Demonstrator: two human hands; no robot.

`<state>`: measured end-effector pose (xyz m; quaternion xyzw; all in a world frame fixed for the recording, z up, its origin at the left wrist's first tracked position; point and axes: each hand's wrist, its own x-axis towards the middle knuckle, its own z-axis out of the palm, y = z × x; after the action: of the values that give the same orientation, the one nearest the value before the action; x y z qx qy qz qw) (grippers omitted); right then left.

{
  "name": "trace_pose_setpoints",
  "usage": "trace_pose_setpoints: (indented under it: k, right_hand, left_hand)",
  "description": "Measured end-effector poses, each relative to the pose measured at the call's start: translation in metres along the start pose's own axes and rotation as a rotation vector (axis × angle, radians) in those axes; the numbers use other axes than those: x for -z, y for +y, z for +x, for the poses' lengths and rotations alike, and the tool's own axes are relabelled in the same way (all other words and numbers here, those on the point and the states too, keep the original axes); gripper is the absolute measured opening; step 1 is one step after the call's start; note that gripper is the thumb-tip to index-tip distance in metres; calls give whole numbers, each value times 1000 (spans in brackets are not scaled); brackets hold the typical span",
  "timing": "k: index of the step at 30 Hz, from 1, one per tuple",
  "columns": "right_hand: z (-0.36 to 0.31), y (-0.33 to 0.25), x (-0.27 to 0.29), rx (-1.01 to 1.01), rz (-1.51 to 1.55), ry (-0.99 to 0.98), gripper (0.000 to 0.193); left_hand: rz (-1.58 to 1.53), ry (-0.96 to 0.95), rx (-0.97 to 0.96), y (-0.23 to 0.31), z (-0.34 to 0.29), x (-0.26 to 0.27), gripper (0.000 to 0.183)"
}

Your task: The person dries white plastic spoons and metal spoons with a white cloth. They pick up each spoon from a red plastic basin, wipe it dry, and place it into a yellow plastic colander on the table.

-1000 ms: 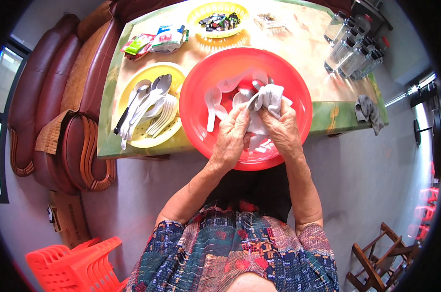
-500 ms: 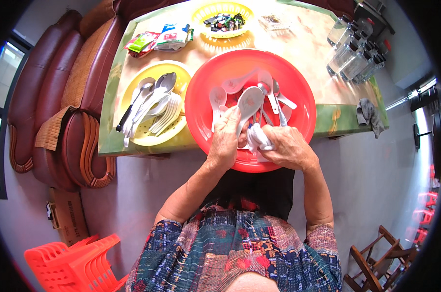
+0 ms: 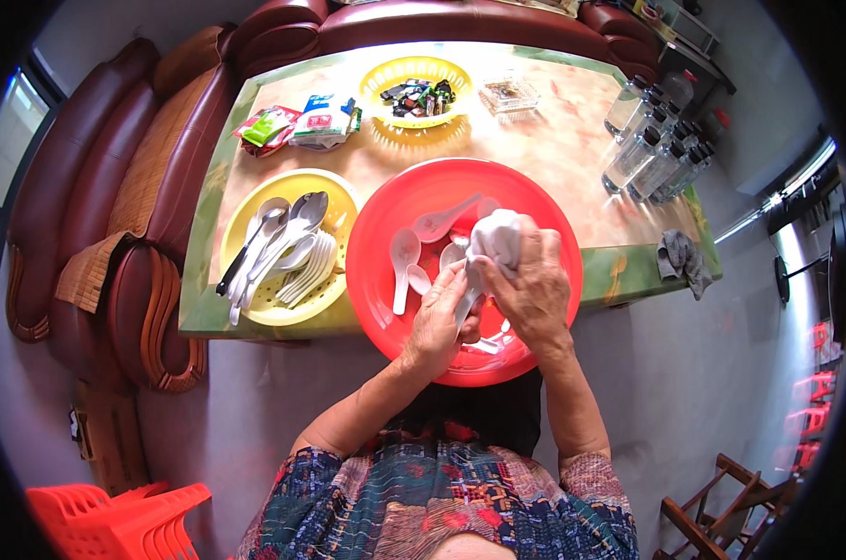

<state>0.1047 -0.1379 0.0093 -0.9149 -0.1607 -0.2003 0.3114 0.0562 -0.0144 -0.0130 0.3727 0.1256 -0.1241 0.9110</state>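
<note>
Over the red basin (image 3: 376, 215), my left hand (image 3: 437, 322) grips the handle of a white soup spoon (image 3: 468, 301). A white cloth (image 3: 498, 238) covers that spoon's bowl, and my right hand (image 3: 535, 289) is closed round the cloth. More white spoons (image 3: 404, 250) lie in the basin to the left of my hands, one pale spoon (image 3: 442, 220) behind them. Part of the basin's contents is hidden under my hands. To the left, a yellow colander (image 3: 334, 285) holds metal spoons (image 3: 308, 207), white plastic forks (image 3: 313, 266) and other cutlery.
Farther back on the table (image 3: 591, 224) are wrapped packets (image 3: 325, 121), a yellow basket (image 3: 376, 79) of small dark packets and a clear plastic box (image 3: 509, 95). Several clear bottles (image 3: 636, 154) stand right; a grey rag (image 3: 683, 261) hangs over the table edge.
My right hand has brought the cloth up over the spoon's bowl, which was uncovered before. My left hand still grips the spoon. The view has tilted, so the table sits lower.
</note>
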Motion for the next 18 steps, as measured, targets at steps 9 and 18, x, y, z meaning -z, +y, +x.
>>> trace_pose_setpoints:
  k: [9, 18]
  right_hand:
    - [-12, -12, -12, 117, -5, -39, 50]
    - [-21, -8, 11, 230, 404, -432, 35]
  left_hand:
    - [210, 145, -261, -7, 5, -5, 33]
    - [270, 155, -383, -5, 0, -6, 37]
